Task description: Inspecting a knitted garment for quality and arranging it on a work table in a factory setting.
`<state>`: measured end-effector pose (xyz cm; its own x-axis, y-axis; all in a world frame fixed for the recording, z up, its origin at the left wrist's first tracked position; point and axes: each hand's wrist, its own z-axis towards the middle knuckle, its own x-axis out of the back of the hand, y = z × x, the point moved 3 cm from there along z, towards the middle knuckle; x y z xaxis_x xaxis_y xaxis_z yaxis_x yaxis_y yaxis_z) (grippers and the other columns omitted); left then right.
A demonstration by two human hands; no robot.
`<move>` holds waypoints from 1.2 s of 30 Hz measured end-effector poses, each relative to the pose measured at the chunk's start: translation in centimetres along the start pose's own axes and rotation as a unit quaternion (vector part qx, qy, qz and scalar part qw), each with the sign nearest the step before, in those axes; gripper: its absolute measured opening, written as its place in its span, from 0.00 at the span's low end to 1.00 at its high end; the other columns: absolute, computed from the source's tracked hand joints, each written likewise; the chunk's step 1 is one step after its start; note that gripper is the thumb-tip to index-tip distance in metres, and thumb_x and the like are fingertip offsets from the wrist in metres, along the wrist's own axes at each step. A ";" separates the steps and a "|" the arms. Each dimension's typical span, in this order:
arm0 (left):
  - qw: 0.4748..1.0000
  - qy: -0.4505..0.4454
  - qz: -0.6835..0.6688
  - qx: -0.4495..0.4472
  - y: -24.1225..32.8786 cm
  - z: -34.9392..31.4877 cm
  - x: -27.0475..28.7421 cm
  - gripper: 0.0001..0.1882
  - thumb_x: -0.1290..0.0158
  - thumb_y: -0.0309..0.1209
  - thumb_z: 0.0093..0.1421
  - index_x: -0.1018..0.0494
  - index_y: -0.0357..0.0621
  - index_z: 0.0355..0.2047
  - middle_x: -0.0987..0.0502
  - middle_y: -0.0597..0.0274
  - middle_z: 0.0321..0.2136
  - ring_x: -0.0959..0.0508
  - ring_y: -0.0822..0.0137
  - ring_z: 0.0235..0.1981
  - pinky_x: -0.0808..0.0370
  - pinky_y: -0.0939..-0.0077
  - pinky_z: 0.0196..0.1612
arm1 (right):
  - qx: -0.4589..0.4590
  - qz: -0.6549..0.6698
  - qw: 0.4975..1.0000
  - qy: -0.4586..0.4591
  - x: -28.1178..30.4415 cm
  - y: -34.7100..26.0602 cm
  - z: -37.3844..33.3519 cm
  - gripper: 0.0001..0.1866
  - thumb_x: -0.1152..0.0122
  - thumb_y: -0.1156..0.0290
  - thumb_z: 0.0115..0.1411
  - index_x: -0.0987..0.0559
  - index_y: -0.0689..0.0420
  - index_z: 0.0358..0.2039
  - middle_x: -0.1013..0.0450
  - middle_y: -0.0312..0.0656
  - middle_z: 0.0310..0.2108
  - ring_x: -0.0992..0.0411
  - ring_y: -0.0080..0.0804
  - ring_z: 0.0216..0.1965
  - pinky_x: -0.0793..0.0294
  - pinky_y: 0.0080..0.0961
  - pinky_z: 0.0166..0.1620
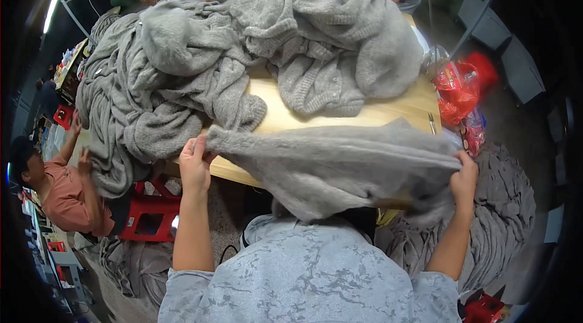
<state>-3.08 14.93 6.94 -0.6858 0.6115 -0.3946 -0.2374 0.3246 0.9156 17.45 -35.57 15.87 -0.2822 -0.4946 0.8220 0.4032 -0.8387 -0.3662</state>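
Between my two hands a grey knitted garment (340, 156) is stretched out sideways over the near edge of the wooden table (267, 95). My left hand (195, 156) is closed on one end of it, the thumb on top. On the other side my right hand (464, 171) grips the opposite end. The lower part of the knit sags toward my lap and is blurred, most of all near the right hand. What kind of garment it is, I cannot make out. Just beyond my left hand lies a big heap of grey knitwear (164, 92).
A second pile of grey sweaters (328, 37) covers the far middle. Small metal tweezers or snips (432, 123) lie at the right edge near red plastic bags (458, 89). More grey knits (498, 219) are heaped low right. Co-workers sit left, beside a red stool (149, 216), and across the table.
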 end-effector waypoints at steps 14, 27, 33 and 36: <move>0.892 -0.226 0.392 0.017 -6.6 0.7 -5.6 0.18 0.45 0.37 0.55 0.33 0.36 0.40 0.27 0.57 0.35 0.28 0.64 0.39 0.33 0.78 0.45 | -0.040 0.281 0.956 -0.080 -4.8 2.1 8.2 0.15 0.53 0.79 0.47 0.25 0.62 0.36 0.28 0.39 0.33 0.30 0.30 0.38 0.34 0.21 0.45; 0.614 -0.316 0.719 -0.073 -9.6 -0.6 -11.2 0.15 0.46 0.29 0.41 0.25 0.43 0.33 0.24 0.44 0.31 0.24 0.48 0.36 0.28 0.57 0.40 | 0.014 -0.037 0.962 -0.272 -13.7 0.4 8.0 0.17 0.42 0.78 0.37 0.23 0.62 0.33 0.27 0.57 0.31 0.28 0.52 0.37 0.29 0.36 0.41; 0.676 -0.207 0.542 -0.454 10.3 4.6 -17.5 0.20 0.43 0.24 0.39 0.27 0.45 0.38 0.25 0.51 0.33 0.25 0.53 0.36 0.28 0.66 0.41 | 0.114 0.211 0.969 0.052 3.7 -2.7 12.3 0.13 0.49 0.66 0.56 0.25 0.60 0.38 0.27 0.38 0.31 0.30 0.25 0.34 0.31 0.23 0.39; 0.695 -0.285 0.509 -0.419 13.1 2.0 -19.7 0.24 0.40 0.21 0.37 0.28 0.44 0.39 0.26 0.52 0.33 0.25 0.53 0.37 0.28 0.67 0.42 | 0.116 0.254 0.959 0.045 4.9 -2.6 11.8 0.15 0.55 0.73 0.56 0.26 0.61 0.42 0.27 0.39 0.36 0.31 0.27 0.40 0.33 0.23 0.46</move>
<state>8.68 8.58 26.52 -0.4639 0.4802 0.7444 -0.3102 -0.8752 0.3713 25.31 -33.13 26.06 -0.0685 -0.8520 0.5190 0.6890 -0.4166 -0.5931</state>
